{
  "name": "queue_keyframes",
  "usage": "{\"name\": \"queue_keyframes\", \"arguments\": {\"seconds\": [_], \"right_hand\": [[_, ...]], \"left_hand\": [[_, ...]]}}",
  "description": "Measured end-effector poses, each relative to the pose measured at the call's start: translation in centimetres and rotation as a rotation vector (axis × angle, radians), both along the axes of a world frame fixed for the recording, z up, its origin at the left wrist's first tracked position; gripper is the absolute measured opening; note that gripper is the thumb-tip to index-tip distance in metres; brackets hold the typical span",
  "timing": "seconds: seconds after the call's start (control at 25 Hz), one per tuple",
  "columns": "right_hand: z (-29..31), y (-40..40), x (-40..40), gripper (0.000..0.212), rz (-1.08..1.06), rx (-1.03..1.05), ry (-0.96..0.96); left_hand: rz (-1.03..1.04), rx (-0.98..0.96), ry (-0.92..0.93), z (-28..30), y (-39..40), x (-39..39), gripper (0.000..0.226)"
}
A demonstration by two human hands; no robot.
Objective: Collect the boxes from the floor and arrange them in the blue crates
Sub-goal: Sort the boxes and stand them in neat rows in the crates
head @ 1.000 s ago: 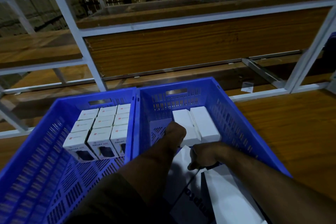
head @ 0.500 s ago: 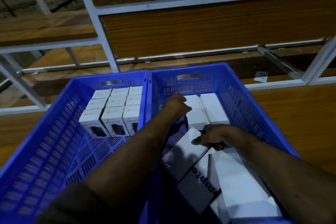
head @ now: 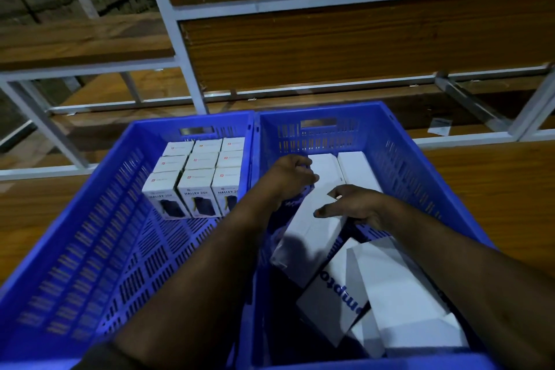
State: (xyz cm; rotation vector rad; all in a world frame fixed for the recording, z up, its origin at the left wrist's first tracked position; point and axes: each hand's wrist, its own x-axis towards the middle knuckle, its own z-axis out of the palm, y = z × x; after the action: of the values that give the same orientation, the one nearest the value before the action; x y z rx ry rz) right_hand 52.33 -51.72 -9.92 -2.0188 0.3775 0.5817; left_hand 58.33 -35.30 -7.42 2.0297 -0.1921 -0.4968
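Head camera: we see a big rack [head: 345, 6] of white metal bars and brown wood boards behind everything. Its top and sides run out of the picture.

Below it sit two blue plastic crates with slotted walls, side by side and touching. The left crate [head: 99, 234] holds small white boxes [head: 196, 177] standing in neat rows against its far wall, well to the left of our fingers. We can read "HALLEY" on the front ones.

The right crate [head: 417, 177] holds long, smooth white boxes. Two flat ones [head: 357, 168] lie side by side just past our fingertips. Nearer to us is a loose pile [head: 399, 288] under our right arm. One has blue letters on it, but they are cut off and we cannot read the word.

One long white box [head: 312, 225] tilts between our hands. Our left hand [head: 292, 176] has its fingers curled at the far end of this box, but the fingertips are hidden, so we cannot tell if they hold it. Our right hand [head: 354, 207] has its fingers spread out and resting on the side of the same box, not gripping.

A small pale label [head: 440, 126] lies on the wood far to the right, too blurry to read.
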Motion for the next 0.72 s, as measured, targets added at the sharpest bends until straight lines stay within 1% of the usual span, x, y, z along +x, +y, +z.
{"name": "queue_keyframes", "arguments": {"seconds": [0.08, 0.2, 0.24, 0.32, 0.44, 0.52, 0.6, 0.64, 0.72], "right_hand": [[0.3, 0.0, 0.0, 0.067, -0.037, 0.070, -0.044], [1.5, -0.2, 0.7, 0.052, -0.219, 0.270, -0.200], [1.9, -0.5, 1.1, 0.049, -0.287, 0.362, -0.251], [2.6, -1.2, 1.5, 0.041, -0.388, 0.495, -0.340], [3.6, -2.0, 1.8, 0.040, -0.530, 0.650, -0.445], [4.3, -2.0, 1.6, 0.038, -0.538, 0.765, -0.451], [4.9, -1.8, 1.3, 0.045, -0.495, 0.841, -0.434], [5.0, -1.7, 1.3, 0.047, -0.475, 0.845, -0.444], [5.0, -1.6, 1.2, 0.045, -0.461, 0.832, -0.470]], "left_hand": [[0.008, -0.085, 0.040, 0.0, 0.0, -0.1, 0.050], [0.007, -0.128, 0.065, 0.1, -0.1, 0.0, 0.049], [0.003, -0.150, 0.098, 0.2, -0.1, 0.0, 0.043], [0.003, -0.166, 0.130, 0.5, -0.1, -0.2, 0.023], [-0.037, -0.120, 0.109, 1.0, -0.2, -0.7, 0.036], [0.002, -0.188, 0.166, 1.1, -0.4, -0.5, 0.047], [0.104, -0.331, 0.290, 1.4, -0.3, -0.6, 0.051], [0.106, -0.389, 0.347, 1.7, -0.2, -0.6, 0.050], [0.017, -0.474, 0.450, 2.1, 0.2, -0.7, 0.043]]}}
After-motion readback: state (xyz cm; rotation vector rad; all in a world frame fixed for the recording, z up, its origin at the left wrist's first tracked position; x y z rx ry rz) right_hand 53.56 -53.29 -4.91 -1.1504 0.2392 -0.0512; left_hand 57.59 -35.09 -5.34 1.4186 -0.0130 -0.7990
